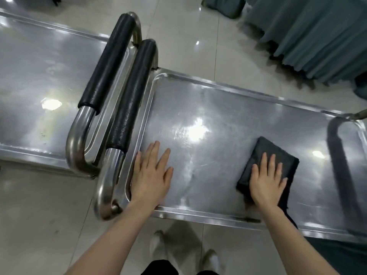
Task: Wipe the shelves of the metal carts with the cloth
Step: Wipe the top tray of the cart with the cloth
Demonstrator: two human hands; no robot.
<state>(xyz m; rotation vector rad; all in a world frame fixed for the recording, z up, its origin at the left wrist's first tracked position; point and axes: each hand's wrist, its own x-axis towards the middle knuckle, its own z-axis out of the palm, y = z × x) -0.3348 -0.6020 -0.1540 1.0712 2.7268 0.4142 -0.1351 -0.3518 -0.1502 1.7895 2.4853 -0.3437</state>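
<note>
Two steel carts stand side by side, handles together. The near cart's top shelf (228, 108) is shiny and streaked. A folded dark cloth (264, 151) lies flat on its right part. My right hand (267, 181) presses on the cloth with straight, spread fingers. My left hand (152, 173) rests flat on the shelf's left end, fingers straight, holding nothing. The second cart's top shelf (39, 76) lies to the left.
Two padded black handles (111, 60) (133, 92) rise between the carts. Teal draped fabric (317, 36) hangs at the back right. Glossy tiled floor (39, 225) surrounds the carts. My shoes (210, 259) show below the shelf edge.
</note>
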